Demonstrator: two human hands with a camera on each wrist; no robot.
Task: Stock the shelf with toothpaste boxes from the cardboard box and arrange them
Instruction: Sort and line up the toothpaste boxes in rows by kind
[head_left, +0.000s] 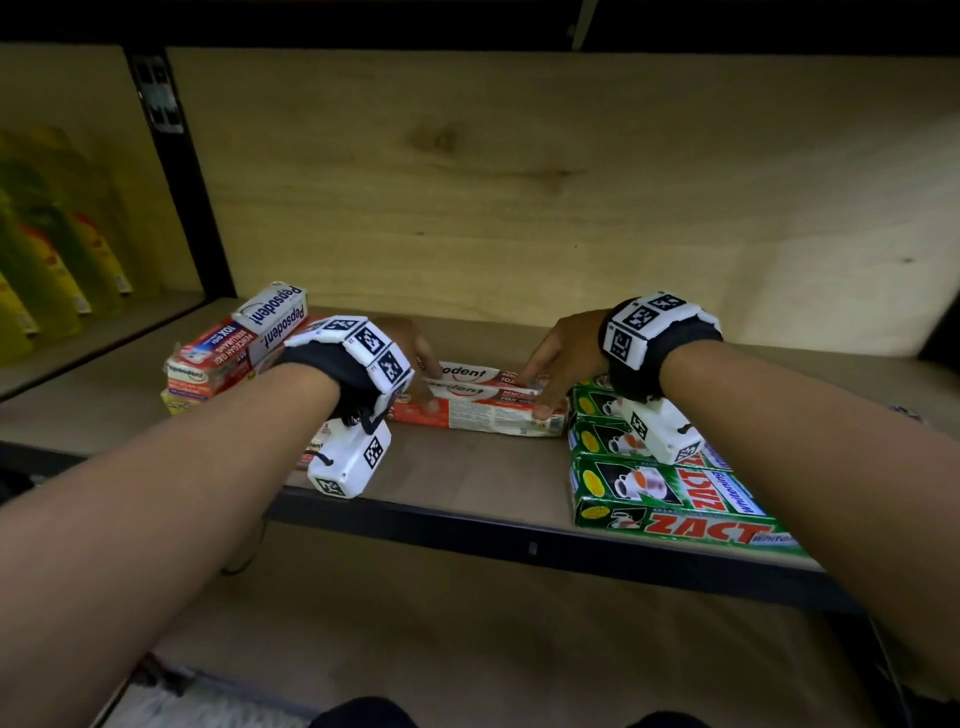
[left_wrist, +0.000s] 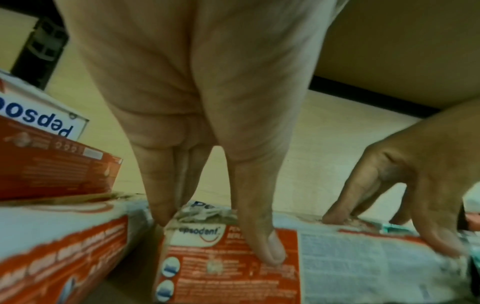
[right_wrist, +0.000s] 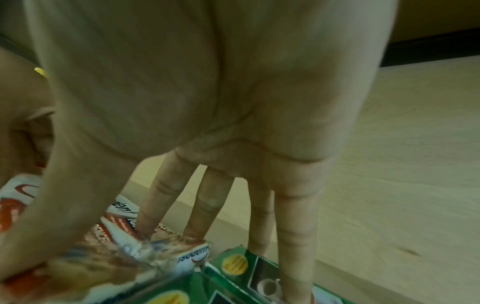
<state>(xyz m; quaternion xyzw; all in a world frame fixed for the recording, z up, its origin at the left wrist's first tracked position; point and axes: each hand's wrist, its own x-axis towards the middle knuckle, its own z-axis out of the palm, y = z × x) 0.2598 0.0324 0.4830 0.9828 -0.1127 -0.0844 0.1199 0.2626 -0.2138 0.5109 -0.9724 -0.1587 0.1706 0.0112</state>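
Both forearms reached in over the dark front edge of the shelf (head_left: 519, 540), each wrist strapped with a white tracker. Nearest on the right lay a row of green Zact boxes (head_left: 670, 499), three counted for certain, running from the front edge back. Left hand (head_left: 410, 353) gripped the left end of a pair of red-and-white Pepsodent boxes (head_left: 483, 400), thumb (left_wrist: 262, 242) flat on the near face, fingers straight down behind the far edge. Right hand (head_left: 558, 353) gripped the right end, thumb on the near face, fingers spread and reaching down over the top; its outer fingers (right_wrist: 296, 236) touched the nearest green box. That pair lay lengthwise mid-shelf, one atop the other, right end just beside the Zact row. Bare board stayed open in front of it and behind, up to the wooden back panel (head_left: 519, 182). Far left sat a loose pile of Pepsodent boxes (head_left: 234, 348), at least four, top one tilted. Beyond a black upright (head_left: 176, 171) stood blurred yellow pouches (head_left: 47, 260).
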